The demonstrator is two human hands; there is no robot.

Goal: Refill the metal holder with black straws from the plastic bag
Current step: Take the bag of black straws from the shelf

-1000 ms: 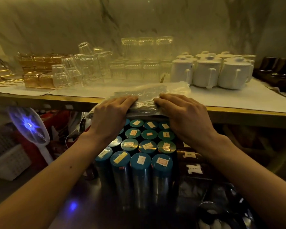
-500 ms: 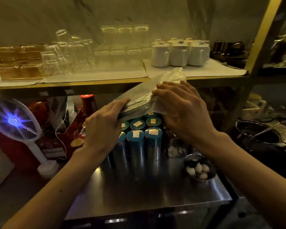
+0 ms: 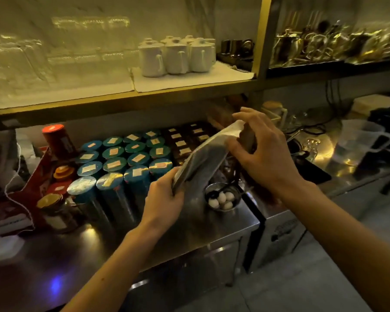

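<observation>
Left hand [image 3: 164, 199]: closed round the lower end of one plastic bag [image 3: 203, 163] of black straws.
Right hand [image 3: 261, 152]: pinched its upper end.
Hands: two, above the steel counter [image 3: 212, 226].

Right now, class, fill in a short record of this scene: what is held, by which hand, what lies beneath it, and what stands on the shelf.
held item: plastic bag of black straws, tilted, upper end to the right
left hand: grips the lower end
right hand: grips the upper end
beneath the bag: small bowl of white balls on the steel counter
beside it: teal-lidded canisters
shelf above: white lidded jugs
metal holder: cannot tell
</observation>
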